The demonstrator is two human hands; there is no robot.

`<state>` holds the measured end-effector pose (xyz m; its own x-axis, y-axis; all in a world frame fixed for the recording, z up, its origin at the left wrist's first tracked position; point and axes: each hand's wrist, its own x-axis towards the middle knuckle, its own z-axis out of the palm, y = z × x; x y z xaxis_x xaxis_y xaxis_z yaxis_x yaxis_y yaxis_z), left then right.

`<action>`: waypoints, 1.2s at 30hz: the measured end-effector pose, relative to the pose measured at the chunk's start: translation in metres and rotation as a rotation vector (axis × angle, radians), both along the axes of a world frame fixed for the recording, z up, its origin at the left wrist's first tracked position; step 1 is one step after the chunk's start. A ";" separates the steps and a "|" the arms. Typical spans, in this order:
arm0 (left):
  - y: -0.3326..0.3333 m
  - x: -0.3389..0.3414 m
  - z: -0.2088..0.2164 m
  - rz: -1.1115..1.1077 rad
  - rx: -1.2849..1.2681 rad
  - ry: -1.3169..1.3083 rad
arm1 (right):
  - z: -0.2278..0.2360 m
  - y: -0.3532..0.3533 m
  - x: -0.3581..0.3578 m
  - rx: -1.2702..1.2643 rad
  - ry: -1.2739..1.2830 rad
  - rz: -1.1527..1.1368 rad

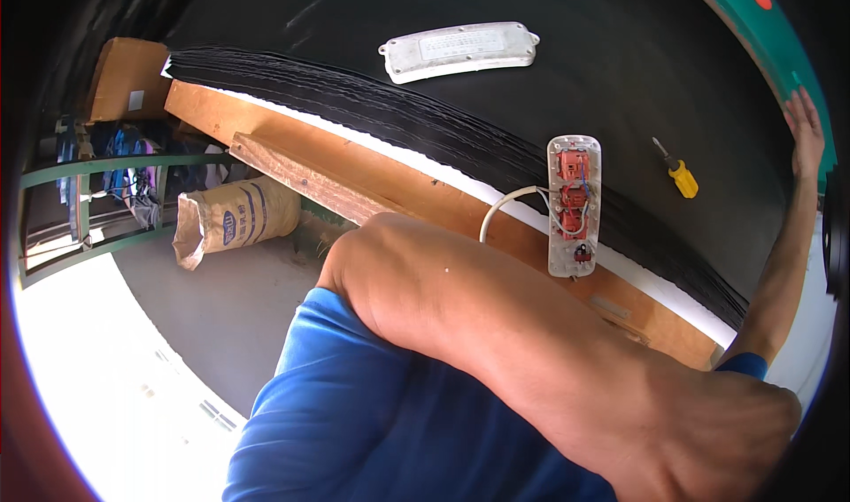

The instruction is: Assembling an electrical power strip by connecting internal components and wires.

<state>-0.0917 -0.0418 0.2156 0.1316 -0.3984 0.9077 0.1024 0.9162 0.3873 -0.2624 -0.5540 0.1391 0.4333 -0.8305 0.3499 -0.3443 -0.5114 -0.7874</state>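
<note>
At the far right my right hand (804, 135) lies against the green post (770, 37) with its fingers stretched out, holding nothing. What looks like my left arm, bent and very close, crosses the lower middle; its wrist end is at the lower right and the fingers are hidden. Beyond it an opened power strip housing (584, 256) lies with its red socket parts and thin wires exposed, a white cable (498, 208) leaving its left side. A separate white casing half (460, 50) rests farther back on the black surface. A screwdriver (683, 180) with a yellow handle lies right of the housing.
The black sheeting (372, 90) has a pleated-looking stacked edge above a wooden board (212, 117). At left, a brown paper sack (243, 223) lies on the grey floor near a green metal rack (133, 167). A cardboard box (124, 77) stands behind.
</note>
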 end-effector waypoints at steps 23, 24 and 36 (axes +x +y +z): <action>0.055 0.085 -0.164 0.764 0.686 -0.582 | -0.080 0.411 0.066 0.461 -0.171 0.453; 0.058 0.084 -0.165 0.765 0.675 -0.578 | -0.079 0.411 0.067 0.487 -0.199 0.421; -0.016 0.084 -0.132 0.722 0.588 -0.303 | -0.055 0.384 0.093 0.414 -0.378 0.484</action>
